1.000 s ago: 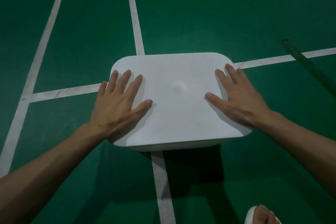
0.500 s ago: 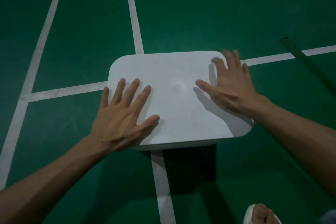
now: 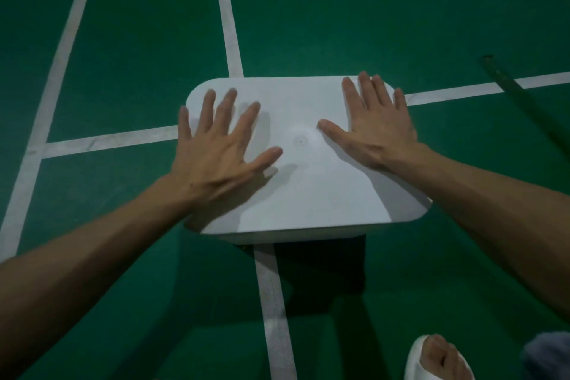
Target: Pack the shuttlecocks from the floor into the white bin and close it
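both hands flat on the white bin lid [image 3: 308, 188], left hand [image 3: 216, 151], right hand [image 3: 376, 126], green court floor [image 3: 339, 9], sandaled foot [image 3: 438, 358] bottom right

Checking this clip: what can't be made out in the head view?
Head view:
1. Bin contents: hidden by the white lid.
2. Left hand fingertips: motion-blurred, contact with lid unclear.
3. Foot in white sandal: cut off by bottom edge.
4. Green pole: cut off by right edge.

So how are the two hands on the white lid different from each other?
The left hand spreads its fingers wide; the right hand holds its four fingers close together. The right hand's fingertips reach the white lid's far edge; the left hand's stop short of it. The left hand's fingers look blurry, the right hand's sharper. Both lie open, palms down, on the lid.
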`<state>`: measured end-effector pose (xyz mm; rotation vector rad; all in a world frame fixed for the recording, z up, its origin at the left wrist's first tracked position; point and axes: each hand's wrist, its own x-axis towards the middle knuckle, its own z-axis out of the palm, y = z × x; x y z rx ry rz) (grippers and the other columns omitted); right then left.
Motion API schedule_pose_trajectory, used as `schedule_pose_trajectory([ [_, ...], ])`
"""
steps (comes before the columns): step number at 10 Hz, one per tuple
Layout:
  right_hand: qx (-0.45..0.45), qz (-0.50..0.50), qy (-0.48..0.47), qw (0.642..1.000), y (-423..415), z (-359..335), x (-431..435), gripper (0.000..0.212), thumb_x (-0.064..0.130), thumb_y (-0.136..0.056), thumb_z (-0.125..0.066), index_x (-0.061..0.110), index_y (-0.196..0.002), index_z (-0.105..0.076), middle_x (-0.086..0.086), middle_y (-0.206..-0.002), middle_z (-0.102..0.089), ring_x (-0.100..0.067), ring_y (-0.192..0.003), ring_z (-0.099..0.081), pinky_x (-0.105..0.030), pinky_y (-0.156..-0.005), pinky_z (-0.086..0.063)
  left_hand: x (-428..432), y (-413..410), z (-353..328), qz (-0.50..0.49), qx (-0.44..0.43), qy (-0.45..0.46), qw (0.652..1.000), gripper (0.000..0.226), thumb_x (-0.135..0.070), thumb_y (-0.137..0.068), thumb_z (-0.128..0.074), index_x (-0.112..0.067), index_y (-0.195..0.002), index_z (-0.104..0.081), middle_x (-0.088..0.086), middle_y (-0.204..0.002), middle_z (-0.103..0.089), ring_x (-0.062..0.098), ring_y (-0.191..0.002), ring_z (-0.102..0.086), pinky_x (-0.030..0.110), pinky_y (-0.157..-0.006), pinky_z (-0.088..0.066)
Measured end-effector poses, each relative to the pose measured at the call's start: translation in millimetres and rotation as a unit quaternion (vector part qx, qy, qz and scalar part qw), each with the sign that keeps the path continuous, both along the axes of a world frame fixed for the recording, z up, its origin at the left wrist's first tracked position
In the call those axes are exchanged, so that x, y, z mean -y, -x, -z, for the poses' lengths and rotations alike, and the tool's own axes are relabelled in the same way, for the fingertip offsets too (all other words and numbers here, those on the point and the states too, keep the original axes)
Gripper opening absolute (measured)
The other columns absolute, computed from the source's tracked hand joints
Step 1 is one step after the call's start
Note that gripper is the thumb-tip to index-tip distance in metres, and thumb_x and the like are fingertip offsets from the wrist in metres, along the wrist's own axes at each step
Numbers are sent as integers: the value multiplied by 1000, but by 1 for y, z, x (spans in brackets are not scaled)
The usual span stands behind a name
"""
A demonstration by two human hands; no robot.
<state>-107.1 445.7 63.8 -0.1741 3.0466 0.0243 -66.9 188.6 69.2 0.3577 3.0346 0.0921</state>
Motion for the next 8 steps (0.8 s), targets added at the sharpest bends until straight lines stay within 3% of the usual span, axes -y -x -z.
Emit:
schedule_pose_trajectory([
  [4, 5, 17, 6, 1000, 2, -4, 1, 94, 82, -80, -12, 26, -154, 3, -9, -161, 8, -30, -148, 9, -48, -119, 2, 3, 36, 6, -27, -10, 12, 1000, 95, -85, -76, -3, -29, -151, 8, 6, -160, 13, 27, -146, 13, 55, -116, 0],
  [6, -2, 16, 17, 1000, -4, -4, 4, 93, 82, -80, -12, 25, -154, 4, -8, -161, 10, -28, -147, 12, -48, -119, 4, 2, 29, 6, -31, -24, 12, 999, 92, -83, -78, -2, -28, -152, 8, 7, -160, 12, 26, -146, 14, 49, -118, 4],
  [8, 29, -7, 28, 999, 3, -17, 1, 92, 81, -82, -15, 26, -154, 4, -6, -161, 9, -25, -147, 14, -45, -119, 7, 3, 43, -5, -19, 41, 0, 999, 96, -80, -76, 1, -23, -152, 9, 5, -159, 15, 27, -144, 22, 42, -117, 9],
])
